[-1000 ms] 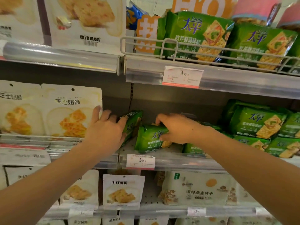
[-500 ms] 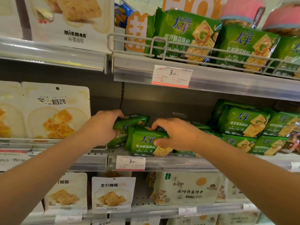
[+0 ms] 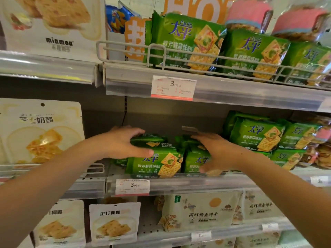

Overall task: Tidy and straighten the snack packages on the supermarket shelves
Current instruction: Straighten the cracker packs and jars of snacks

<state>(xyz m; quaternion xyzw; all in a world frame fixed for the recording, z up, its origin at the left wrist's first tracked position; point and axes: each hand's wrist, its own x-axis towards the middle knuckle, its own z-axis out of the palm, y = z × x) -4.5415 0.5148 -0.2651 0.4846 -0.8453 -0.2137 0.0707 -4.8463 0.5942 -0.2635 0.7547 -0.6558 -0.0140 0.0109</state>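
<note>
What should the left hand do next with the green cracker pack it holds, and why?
Probably lower it flat. The left hand grips the top green pack, which sits on the front pack, while the right hand steadies the neighbouring pack.

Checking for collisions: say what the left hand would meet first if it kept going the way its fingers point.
Probably the right hand. The left hand, gripping a green pack, points right along the shelf; depth is unclear.

Cracker packs [image 3: 157, 163] centre frame: green, blue lettering, yellow cracker print. Pouches [image 3: 39, 131] at left: cream-white, orange-yellow cracker image. Price tags [image 3: 172, 87]: white with red strip. Jars [image 3: 249, 13] upper right: pink band, probably light blue edging, blurred.
</note>
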